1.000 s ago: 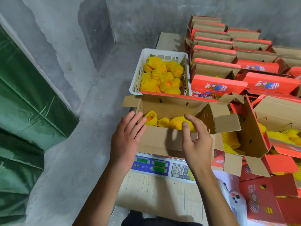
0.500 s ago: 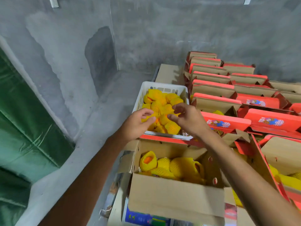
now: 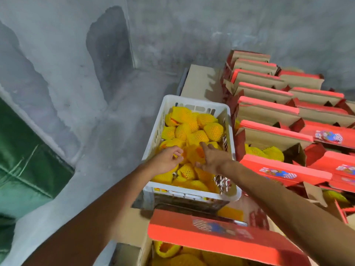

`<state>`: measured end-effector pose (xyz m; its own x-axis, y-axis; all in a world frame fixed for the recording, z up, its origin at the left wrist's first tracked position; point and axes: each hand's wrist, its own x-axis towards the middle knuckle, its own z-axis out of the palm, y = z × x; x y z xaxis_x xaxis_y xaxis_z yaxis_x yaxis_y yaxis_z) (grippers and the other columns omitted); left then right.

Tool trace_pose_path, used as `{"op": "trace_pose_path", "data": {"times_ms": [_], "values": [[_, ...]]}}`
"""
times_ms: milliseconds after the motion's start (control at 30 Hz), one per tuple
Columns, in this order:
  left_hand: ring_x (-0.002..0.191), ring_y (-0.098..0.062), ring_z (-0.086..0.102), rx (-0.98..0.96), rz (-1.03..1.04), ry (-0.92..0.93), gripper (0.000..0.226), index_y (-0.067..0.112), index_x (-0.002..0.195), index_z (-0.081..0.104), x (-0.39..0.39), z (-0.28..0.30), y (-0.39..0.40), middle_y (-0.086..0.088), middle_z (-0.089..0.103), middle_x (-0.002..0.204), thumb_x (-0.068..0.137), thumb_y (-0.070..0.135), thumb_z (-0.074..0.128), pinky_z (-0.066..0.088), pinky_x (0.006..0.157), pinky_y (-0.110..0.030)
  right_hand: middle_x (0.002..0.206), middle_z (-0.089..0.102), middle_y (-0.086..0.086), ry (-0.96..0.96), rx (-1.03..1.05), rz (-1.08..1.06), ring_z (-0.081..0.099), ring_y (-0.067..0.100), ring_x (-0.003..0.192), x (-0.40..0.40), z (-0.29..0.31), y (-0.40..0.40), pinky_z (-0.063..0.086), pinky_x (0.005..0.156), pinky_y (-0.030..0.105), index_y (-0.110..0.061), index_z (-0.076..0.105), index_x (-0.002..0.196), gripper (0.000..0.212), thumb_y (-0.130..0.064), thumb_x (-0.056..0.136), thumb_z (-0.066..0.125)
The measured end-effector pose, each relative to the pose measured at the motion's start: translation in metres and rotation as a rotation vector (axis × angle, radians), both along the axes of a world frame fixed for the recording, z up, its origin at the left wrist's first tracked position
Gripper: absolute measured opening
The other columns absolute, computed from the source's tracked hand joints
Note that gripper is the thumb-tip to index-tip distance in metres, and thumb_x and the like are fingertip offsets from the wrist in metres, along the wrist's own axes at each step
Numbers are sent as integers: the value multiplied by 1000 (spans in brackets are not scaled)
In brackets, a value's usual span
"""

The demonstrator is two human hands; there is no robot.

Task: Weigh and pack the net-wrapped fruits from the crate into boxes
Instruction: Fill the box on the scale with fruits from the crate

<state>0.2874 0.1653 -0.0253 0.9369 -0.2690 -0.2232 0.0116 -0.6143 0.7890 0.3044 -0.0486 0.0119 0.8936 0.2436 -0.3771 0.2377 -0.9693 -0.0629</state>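
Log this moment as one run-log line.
stage: picking fruit | left hand: curled over fruits in crate | right hand: open, reaching among fruits | nearest box: partly filled

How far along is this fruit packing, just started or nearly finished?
Midway, it seems. Done: a red box to the right already holds netted fruit, with more boxes behind it. In hand: both the left hand and right hand reach into the white crate; the near box is partly filled. Left: the crate still holds many net-wrapped fruits.

Yellow-netted fruits (image 3: pixel 194 131) heaped in white crate (image 3: pixel 192 101)
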Motion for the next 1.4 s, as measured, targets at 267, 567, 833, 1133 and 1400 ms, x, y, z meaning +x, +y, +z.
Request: {"op": "trace_pose_path", "data": {"times_ms": [267, 567, 833, 1133, 1400], "values": [[119, -21, 61, 252, -5, -214, 36, 26, 133, 57, 41, -56, 6, 4, 60, 135, 97, 27, 61, 53, 94, -41, 160, 23, 15, 4, -124, -58, 36, 42, 141, 52, -78, 28, 45, 104, 50, -18, 14, 158, 87, -53, 95, 63], [135, -22, 47, 258, -59, -254, 81, 35, 150, 32, 55, -54, 0, 8, 41, 151, 84, 44, 77, 50, 100, -44, 137, 46, 11, -165, -13, -76, 55, 37, 124, 67, -71, 35, 52, 84, 46, -20, 39, 143, 88, -66, 76, 73], [133, -20, 50, -28, 5, -332, 113, 49, 156, 17, 42, -35, -3, 8, 36, 158, 71, 34, 91, 50, 102, -45, 132, 61, 18, 61, 646, -324, 65, 34, 110, 40, -25, 53, 50, 79, 36, -21, 13, 158, 105, -61, 83, 74], [128, -30, 51, 110, 196, -183, 101, 30, 144, 34, 52, -45, -4, -4, 47, 144, 64, 60, 88, 48, 95, -45, 160, 36, 7, 113, 3, 114, 40, 36, 142, 17, -58, -6, 34, 114, 54, -24, 22, 159, 81, -73, 97, 36], [130, -28, 49, 168, 144, -121, 115, 28, 139, 35, 56, -60, -6, -3, 47, 142, 48, 76, 86, 48, 98, -45, 163, 24, 2, 218, -95, 198, 33, 40, 146, 26, -75, -22, 37, 113, 60, -34, 17, 159, 95, -57, 85, 73]]}}
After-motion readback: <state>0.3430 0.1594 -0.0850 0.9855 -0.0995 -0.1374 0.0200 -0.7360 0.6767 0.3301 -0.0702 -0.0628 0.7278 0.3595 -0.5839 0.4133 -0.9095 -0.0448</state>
